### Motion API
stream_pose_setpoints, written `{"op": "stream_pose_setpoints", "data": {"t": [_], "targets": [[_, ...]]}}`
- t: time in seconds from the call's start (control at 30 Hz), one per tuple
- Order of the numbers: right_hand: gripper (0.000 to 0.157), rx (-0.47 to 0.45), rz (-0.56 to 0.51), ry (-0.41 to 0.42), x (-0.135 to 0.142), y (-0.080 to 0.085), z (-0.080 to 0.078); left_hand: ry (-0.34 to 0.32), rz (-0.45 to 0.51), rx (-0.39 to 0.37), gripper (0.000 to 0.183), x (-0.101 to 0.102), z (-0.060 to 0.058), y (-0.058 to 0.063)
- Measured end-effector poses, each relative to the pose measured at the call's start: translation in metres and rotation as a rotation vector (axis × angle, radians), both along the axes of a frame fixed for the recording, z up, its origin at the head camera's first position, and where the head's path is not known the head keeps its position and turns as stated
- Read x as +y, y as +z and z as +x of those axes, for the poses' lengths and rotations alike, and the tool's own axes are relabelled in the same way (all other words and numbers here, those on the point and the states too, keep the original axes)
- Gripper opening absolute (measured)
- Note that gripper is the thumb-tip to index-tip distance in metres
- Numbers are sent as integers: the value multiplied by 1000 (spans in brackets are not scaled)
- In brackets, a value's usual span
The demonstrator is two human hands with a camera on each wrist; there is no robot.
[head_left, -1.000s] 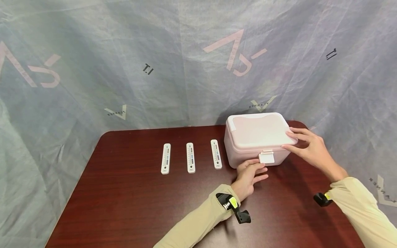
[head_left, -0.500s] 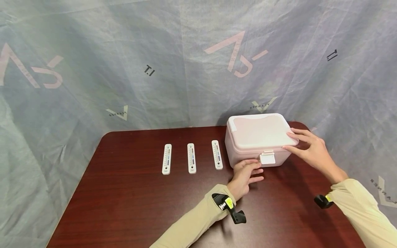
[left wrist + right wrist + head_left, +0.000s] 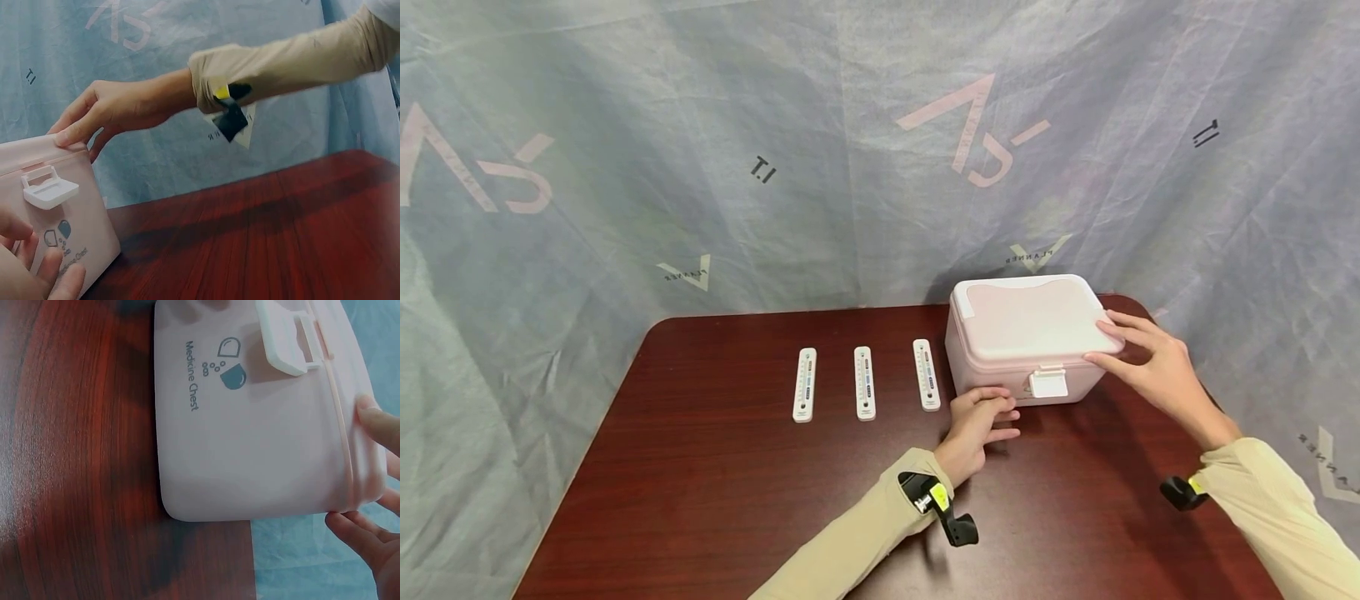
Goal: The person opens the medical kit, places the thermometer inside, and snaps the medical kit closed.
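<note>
A pale pink medicine chest (image 3: 1033, 321) stands at the table's back right with its lid down. Its white latch (image 3: 51, 192) juts out from the front in both wrist views. My right hand (image 3: 1157, 367) holds the lid's right front corner, thumb on the front edge and fingers round the side (image 3: 375, 540). Low at the chest's front, left of the latch, is my left hand (image 3: 973, 429), its fingers loosely bent with nothing between them. Whether its fingertips touch the chest cannot be told. Printed lettering and a capsule picture (image 3: 232, 362) mark the front.
Three white thermometers (image 3: 805, 385) (image 3: 864, 383) (image 3: 927, 375) lie in a row left of the chest on the dark red table (image 3: 715, 483). A grey printed cloth (image 3: 820, 217) hangs right behind the table's back edge.
My left hand has drawn away from the latch toward the left, uncovering more of the chest's front. The right hand keeps its place on the lid corner.
</note>
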State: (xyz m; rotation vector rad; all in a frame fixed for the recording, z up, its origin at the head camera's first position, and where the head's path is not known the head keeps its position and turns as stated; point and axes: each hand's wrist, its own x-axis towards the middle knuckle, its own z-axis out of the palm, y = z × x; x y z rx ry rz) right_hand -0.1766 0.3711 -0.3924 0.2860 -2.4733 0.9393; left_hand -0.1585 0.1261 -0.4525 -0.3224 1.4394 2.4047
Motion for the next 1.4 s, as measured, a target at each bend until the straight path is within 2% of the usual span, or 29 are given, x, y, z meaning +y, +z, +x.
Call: {"op": "stream_pose_setpoints", "data": {"t": [0.2, 0.4, 0.57, 0.7, 0.83, 0.93, 1.03, 1.23, 1.4], "targets": [[57, -24, -33, 0, -1, -1, 2, 8, -105, 57, 13, -8, -2, -2], [56, -52, -96, 28, -4, 1, 5, 25, -224, 181, 14, -15, -6, -3], [55, -98, -100, 32, -14, 11, 13, 54, -320, 286, 15, -23, -8, -3], [57, -113, -111, 21, -10, 6, 11, 76, -369, 390, 15, -28, -9, -2], [60, -125, -119, -2, -2, -3, 6, 116, -505, 527, 14, -34, -11, -1], [61, -141, -107, -25, -2, -3, 7, 154, -598, 626, 13, -39, -13, -2], [62, -155, -93, -43, -3, -2, 6, 176, -615, 691, 14, -43, -15, -2], [62, -160, -93, -45, -3, -3, 7, 204, -633, 776, 21, -48, -18, -1], [63, -173, -80, -65, -1, -4, 10, 196, -561, 820, 27, -50, -21, 0]]}}
